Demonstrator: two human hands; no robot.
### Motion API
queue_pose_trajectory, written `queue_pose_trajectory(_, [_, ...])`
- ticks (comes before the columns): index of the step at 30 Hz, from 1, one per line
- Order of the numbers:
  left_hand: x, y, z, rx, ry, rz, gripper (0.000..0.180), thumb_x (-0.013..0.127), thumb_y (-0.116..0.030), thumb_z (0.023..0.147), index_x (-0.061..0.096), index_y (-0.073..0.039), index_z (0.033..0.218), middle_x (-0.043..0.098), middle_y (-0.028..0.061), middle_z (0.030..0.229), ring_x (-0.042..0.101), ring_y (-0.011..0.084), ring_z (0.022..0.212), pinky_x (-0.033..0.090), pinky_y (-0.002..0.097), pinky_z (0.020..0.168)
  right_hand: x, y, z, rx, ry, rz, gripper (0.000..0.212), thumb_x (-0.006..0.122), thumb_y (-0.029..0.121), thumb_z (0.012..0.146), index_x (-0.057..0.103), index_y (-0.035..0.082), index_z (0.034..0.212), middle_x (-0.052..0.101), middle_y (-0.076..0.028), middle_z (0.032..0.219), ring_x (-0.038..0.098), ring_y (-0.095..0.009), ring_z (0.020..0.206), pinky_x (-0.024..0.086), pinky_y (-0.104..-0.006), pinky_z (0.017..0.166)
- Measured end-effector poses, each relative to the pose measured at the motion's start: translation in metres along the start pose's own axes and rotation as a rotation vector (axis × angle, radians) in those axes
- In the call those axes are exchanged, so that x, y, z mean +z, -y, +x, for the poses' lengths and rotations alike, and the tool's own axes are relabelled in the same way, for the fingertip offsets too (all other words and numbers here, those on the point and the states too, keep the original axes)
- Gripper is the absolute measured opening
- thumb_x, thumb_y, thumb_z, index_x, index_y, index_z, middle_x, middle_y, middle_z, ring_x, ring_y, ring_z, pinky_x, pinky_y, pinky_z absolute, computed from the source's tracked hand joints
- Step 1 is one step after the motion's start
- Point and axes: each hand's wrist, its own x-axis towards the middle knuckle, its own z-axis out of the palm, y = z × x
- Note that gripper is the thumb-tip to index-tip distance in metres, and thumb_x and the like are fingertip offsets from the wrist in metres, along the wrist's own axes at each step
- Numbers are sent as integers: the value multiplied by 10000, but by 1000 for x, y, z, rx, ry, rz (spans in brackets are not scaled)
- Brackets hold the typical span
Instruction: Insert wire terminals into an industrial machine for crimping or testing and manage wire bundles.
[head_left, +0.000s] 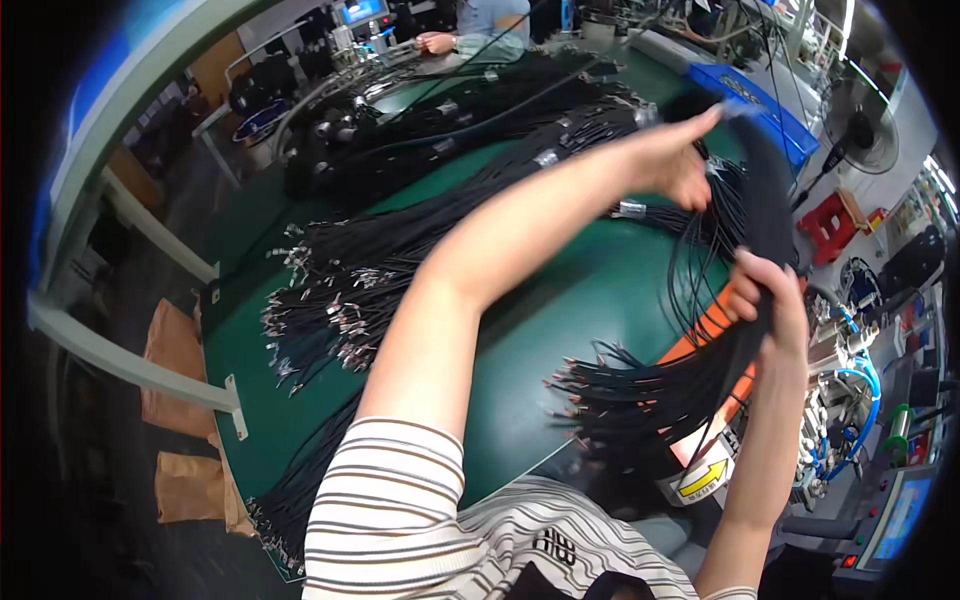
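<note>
Cables (665,395), slim, black, seemingly rubbery, droop bundled from the right hand (776,290).

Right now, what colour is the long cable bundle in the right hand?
Black: the long cable bundle in the right hand, best seen in the head view.

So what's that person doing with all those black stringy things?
They're handling black cables. The right hand is closed around a thick cable bundle, whose loose ends fan out over the near side of the green table. The left hand is raised by the bundle's upper part, thumb and fingers apart; blur hides whether it touches. More black cables lie in long piles on the table's left.
</note>
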Motion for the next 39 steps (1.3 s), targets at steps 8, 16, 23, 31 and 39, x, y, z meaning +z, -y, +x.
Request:
queue_pose_trajectory(8, [15, 73, 58, -7, 97, -888, 667, 683, -603, 802, 607, 40, 959, 666, 181, 846, 693, 289, 773, 608, 354, 669, 14, -65, 26, 73, 292, 63, 295, 701, 170, 850, 554, -4, 1037, 612, -84, 734, 602, -169, 588, 485, -293, 555])
queue_pose_trajectory(16, [56, 22, 79, 414, -130, -3, 330, 657, -393, 891, 646, -68, 838, 649, 43, 686, 627, 106, 558, 506, 228, 526, -19, -141, -44, 51, 98, 157, 529, 647, 299, 932, 459, -26, 1305, 657, -133, 1069, 641, -242, 1009, 500, -385, 906])
queue_pose_trajectory(23, [4, 46, 232, 201, -189, -195, 302, 837, -250, 745, 719, -26, 909, 716, 88, 826, 687, 193, 694, 563, 333, 653, -78, -113, 36, 27, -270, -448, 500, 641, 387, 912, 608, -58, 1136, 706, -158, 970, 683, -216, 899, 521, -341, 797])
queue_pose_trajectory(31, [-15, 80, 288, 303, -667, 644, 714, 854, -394, 541, 684, 105, 1022, 656, 284, 1132, 655, 348, 1066, 518, 379, 914, -66, -79, 32, -267, -489, -246, 279, 713, 257, 875, 660, -11, 930, 662, -27, 742, 589, -114, 577, 464, -250, 555])
queue_pose_trajectory(39, [-6, 87, 285, 323, -750, 1003, 742, 822, -486, 611, 682, 103, 1040, 674, 270, 1092, 663, 354, 1044, 522, 388, 910, -70, -84, -96, 217, -272, 107, 315, 651, 167, 910, 576, 13, 1174, 664, -47, 912, 636, -99, 838, 488, -235, 741])
